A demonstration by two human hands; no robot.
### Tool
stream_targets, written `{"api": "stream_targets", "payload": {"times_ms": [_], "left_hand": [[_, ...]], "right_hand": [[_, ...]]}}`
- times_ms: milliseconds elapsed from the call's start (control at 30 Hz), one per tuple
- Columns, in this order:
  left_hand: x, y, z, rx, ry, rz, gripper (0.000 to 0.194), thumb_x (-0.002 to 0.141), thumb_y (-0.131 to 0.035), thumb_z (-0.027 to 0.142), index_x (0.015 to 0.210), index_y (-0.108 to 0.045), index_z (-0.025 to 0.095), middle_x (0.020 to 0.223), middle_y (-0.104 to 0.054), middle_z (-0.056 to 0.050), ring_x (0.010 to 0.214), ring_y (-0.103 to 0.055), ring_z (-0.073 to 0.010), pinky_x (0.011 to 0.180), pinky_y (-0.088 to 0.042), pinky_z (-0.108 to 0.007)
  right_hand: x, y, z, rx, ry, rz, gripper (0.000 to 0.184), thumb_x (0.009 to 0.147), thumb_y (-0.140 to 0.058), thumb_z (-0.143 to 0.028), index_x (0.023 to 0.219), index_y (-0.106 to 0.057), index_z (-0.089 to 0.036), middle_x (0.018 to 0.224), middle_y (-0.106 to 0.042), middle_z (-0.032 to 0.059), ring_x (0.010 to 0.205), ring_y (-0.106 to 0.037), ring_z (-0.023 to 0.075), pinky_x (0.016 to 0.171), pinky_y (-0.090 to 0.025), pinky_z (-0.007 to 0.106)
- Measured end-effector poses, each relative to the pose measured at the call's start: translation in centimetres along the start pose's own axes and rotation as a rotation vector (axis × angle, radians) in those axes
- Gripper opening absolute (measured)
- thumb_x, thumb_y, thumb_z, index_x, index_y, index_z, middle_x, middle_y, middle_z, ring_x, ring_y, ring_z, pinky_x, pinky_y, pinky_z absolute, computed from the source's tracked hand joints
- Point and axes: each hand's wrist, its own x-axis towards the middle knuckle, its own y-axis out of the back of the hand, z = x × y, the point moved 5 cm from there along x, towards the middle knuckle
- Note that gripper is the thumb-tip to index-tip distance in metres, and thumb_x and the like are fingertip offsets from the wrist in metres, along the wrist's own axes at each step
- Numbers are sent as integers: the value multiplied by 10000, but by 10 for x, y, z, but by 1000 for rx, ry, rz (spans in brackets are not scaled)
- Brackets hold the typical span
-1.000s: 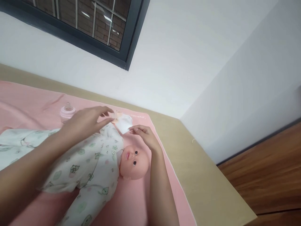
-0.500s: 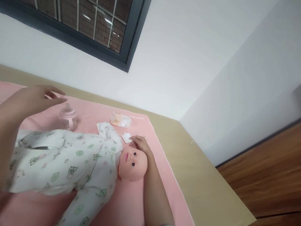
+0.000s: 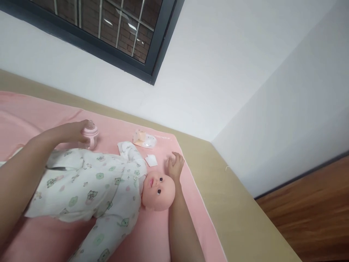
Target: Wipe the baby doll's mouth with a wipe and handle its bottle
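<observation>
My left hand point(image 3: 76, 131) is closed round a pink baby bottle point(image 3: 93, 135) with a clear teat, which stands upright on the pink cloth. Past the doll's head, the fingers of my right hand point(image 3: 176, 165) curl round a small clear piece point(image 3: 171, 159); its exact kind is hard to make out. The baby doll point(image 3: 159, 193) lies on its back between my arms, dressed in a white printed outfit point(image 3: 89, 185). Beside its shoulder, near my right hand, lies a folded white tissue point(image 3: 151, 160).
A small printed packet point(image 3: 144, 139) rests near the far edge of the pink cloth point(image 3: 152, 233). The cloth covers part of a wooden table point(image 3: 226, 203). White walls and a dark-framed window point(image 3: 152, 69) stand behind, with a wooden panel point(image 3: 313, 207) at right.
My left hand has come down from above onto the bottle and gripped it. My right hand has left the tissue and moved right to the small clear piece.
</observation>
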Motion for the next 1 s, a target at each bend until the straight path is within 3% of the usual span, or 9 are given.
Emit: {"api": "stream_targets", "payload": {"times_ms": [100,233,367,500,600,733,867,1000], "left_hand": [[1,4,3,-33,153,-135,406,768,-480,290,1134,-453,119,970,-633,-65,852,-598,-247,664,-407,-261],[0,8,9,-71,133,-162,473,737,-534,338,1146,-439,119,1023,-608,-70,903,-580,-250,729,-417,-283],[-2,14,16,-86,109,-83,531,720,-547,376,1188,-461,141,1046,-612,-55,944,-570,-262,754,-425,-303],[-6,29,39,-175,104,33,569,712,-574,438,1207,-482,173,1151,-596,-53,994,-570,-264,810,-433,-339],[-14,39,74,-324,36,67,595,728,-577,489,1225,-469,179,1205,-585,-62,1041,-576,-281,849,-442,-368],[-34,49,127,-383,-98,80,605,737,-574,481,1254,-447,193,1187,-614,-63,1044,-591,-302,846,-466,-386],[-55,51,164,-396,-208,34,634,698,-621,459,1276,-449,265,1152,-641,-45,1075,-590,-315,816,-498,-367],[-73,49,183,-341,-272,-1,638,698,-621,472,1280,-438,287,1166,-635,-41,1041,-606,-328,785,-503,-371]], "right_hand": [[-2,-10,15,-24,-128,-49,519,778,-494,-311,1282,-487,-190,1295,-498,136,1228,-437,288,1059,-308,484],[-5,-22,27,43,-213,-130,642,732,-516,-275,1355,-406,-164,1345,-440,169,1196,-507,283,1006,-406,436],[-3,-17,32,64,-284,-46,667,692,-548,-269,1331,-429,-121,1321,-456,203,1181,-529,283,966,-450,399],[6,-7,25,239,-389,-46,630,626,-663,-351,1207,-533,-146,1151,-604,137,1026,-600,246,890,-492,381],[21,6,-2,457,-317,-75,631,582,-731,-411,1136,-568,-157,1124,-630,104,973,-610,204,846,-502,338],[31,31,-64,699,-144,-105,655,600,-760,-434,1166,-546,-180,1192,-616,105,1031,-611,200,884,-501,351],[15,54,-135,837,72,-158,617,672,-749,-403,1212,-520,-213,1223,-611,98,1107,-600,204,960,-490,385],[-8,66,-178,838,156,-192,620,704,-737,-398,1259,-500,-254,1273,-578,85,1161,-572,214,987,-490,408]]}}
